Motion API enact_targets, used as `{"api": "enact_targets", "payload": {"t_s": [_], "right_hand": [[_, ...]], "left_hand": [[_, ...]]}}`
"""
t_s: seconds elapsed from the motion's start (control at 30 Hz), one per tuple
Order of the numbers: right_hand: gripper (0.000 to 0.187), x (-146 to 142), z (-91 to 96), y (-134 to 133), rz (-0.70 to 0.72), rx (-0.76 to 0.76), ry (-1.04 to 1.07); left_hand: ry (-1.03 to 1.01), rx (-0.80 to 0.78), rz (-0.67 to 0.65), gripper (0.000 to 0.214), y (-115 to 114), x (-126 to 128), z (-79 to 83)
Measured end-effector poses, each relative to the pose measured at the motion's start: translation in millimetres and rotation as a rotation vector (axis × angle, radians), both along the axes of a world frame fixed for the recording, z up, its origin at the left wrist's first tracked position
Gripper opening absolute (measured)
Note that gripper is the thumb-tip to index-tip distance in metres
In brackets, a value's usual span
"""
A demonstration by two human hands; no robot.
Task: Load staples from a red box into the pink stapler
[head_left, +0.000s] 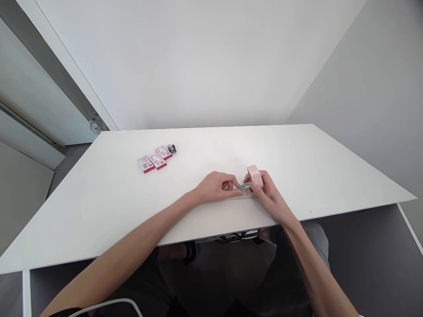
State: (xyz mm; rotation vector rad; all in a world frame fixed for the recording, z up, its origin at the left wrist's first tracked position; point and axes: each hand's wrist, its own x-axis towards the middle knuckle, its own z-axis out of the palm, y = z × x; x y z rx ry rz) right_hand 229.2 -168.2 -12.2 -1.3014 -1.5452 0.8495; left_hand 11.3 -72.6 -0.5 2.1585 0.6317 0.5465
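My right hand (267, 190) grips a pink stapler (254, 175) that stands swung open on the white table (297, 167), its base lying flat beneath my fingers. My left hand (216, 187) rests on the table just left of it, fingers pinched on a small silvery strip of staples (244, 186) held at the stapler's metal channel. Both hands meet near the table's front edge, slightly right of centre.
Three small red-and-white staple boxes (153, 161) lie in a row at the table's left middle, with a small dark metal object (172, 148) beside them. White walls close in behind and to the right. My legs show below the table's front edge.
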Motion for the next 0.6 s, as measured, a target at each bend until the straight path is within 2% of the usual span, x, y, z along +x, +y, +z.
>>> {"api": "enact_targets", "payload": {"t_s": [0.2,0.33,0.47,0.6], "right_hand": [[0.036,-2.1,0.3,-0.3,0.022,-0.013,0.088],[0.041,-5.0,3.1,-1.0,0.010,-0.001,0.099],[0.045,-7.3,5.6,-0.9,-0.038,0.018,0.113],[0.047,-2.5,-2.1,3.2,-0.163,0.018,0.123]], "left_hand": [[0.042,0.006,-0.014,0.037,0.5,0.1,-0.5],[0.057,0.082,-0.019,0.044,1.0,-0.9,-1.3],[0.080,0.195,-0.020,0.051,2.3,-1.7,-3.3],[0.103,0.231,0.050,0.040,4.9,-1.1,-6.6]]}}
